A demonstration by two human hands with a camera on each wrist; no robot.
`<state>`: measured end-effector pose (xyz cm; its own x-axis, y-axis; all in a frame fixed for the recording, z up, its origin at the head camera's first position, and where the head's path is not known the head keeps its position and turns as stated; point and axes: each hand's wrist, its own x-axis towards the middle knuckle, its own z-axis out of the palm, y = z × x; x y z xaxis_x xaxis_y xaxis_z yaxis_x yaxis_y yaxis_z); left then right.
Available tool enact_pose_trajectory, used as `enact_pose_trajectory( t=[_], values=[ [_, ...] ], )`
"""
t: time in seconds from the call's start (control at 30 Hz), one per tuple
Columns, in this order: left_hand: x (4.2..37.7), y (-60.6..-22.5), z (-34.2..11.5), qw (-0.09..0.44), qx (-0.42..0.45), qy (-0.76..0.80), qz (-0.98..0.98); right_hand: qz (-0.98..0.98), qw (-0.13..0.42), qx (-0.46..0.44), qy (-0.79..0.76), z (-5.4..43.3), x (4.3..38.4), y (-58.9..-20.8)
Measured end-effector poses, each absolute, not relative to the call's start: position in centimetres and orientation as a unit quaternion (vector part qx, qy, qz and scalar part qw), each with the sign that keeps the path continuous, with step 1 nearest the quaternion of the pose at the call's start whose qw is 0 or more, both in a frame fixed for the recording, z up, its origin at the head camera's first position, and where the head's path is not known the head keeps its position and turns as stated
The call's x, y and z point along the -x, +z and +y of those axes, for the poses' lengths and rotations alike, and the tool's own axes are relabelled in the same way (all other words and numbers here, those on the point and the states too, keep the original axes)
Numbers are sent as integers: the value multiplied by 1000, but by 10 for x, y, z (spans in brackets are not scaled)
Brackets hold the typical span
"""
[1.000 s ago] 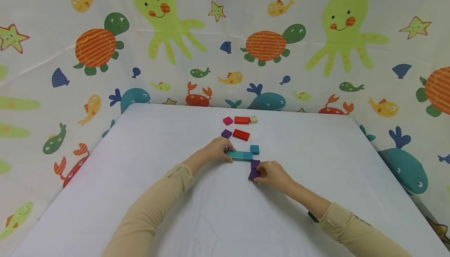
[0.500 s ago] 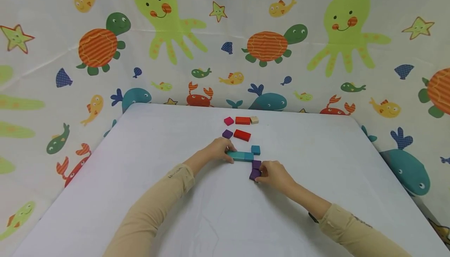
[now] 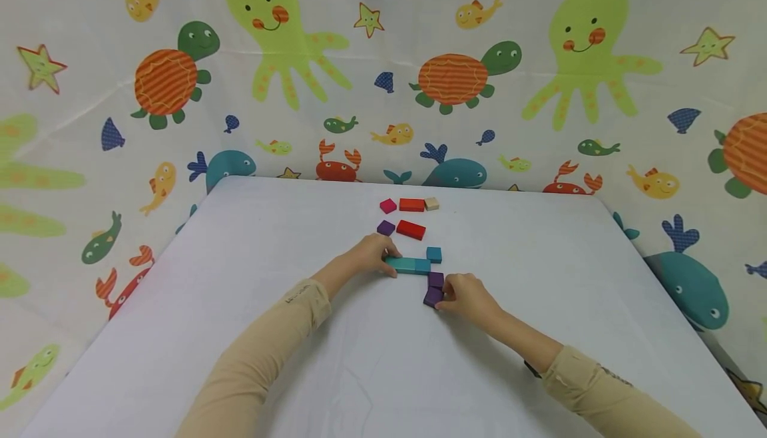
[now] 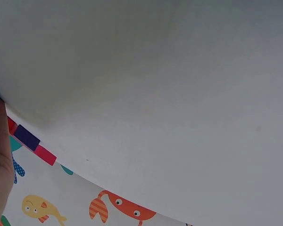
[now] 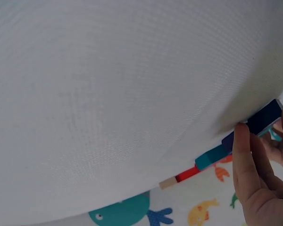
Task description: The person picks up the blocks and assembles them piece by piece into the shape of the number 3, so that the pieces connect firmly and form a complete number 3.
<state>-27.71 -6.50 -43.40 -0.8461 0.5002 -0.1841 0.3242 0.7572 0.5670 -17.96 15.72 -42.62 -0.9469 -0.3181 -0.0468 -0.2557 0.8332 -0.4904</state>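
Teal bar and purple square block on finely woven white cloth
The left hand grips the bar's left end; the right hand pinches the block, turned askew just beside its squared twin.

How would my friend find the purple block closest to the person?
On the big white table, find the person's right hand. It holds the small, square purple block, front-most of all. That one sits askew, unlike the straighter purple block just behind.
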Motion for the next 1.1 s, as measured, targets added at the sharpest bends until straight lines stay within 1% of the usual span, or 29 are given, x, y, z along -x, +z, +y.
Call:
enact_pose_trajectory(
  t=[0.37, 0.5, 0.7, 0.93, 1.1],
  values=[
    [277, -434, -66, 161, -226, 266, 923, 955, 65, 148, -247, 157, 178, -424],
    [276, -434, -66, 162, -227, 264, 923, 950, 74, 143, -266, 161, 180, -422],
    [274, -434, -67, 155, -226, 260, 926, 943, 88, 144, -288, 170, 192, -412],
    [275, -434, -67, 151, -238, 252, 926, 944, 86, 149, -282, 174, 208, -400],
    [276, -435, -66, 153, -236, 250, 927, 946, 86, 134, -281, 172, 220, -398]
  ],
)
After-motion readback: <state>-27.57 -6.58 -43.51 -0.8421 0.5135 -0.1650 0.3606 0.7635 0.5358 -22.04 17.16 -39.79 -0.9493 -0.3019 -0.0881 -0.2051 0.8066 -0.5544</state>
